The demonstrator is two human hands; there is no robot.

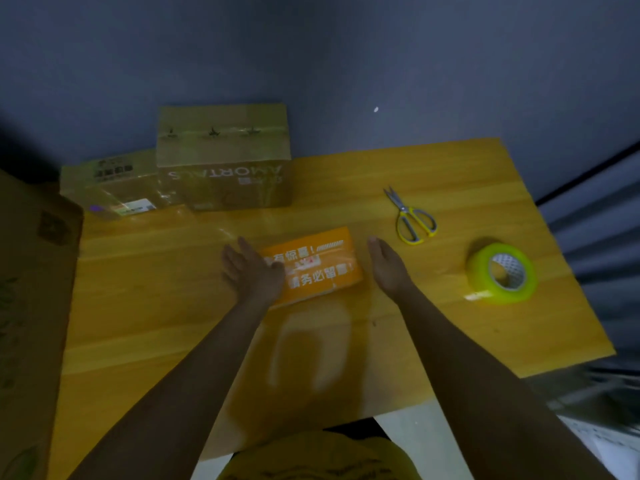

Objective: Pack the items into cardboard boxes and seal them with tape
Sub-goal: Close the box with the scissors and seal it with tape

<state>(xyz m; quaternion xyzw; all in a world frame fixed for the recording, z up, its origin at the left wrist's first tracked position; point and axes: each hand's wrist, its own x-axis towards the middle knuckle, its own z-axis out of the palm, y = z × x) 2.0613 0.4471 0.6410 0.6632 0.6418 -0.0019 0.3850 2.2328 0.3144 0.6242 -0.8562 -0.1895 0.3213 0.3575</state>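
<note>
Two hands – open, apart – flank one orange packet; three boxes behind.

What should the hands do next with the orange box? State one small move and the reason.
Probably close both hands on the orange box and lift it. The left hand and right hand flank it with straight fingers, gripping nothing, while the tape roll and scissors lie untouched to the right.

left hand, right hand, fingers seemingly straight
</note>
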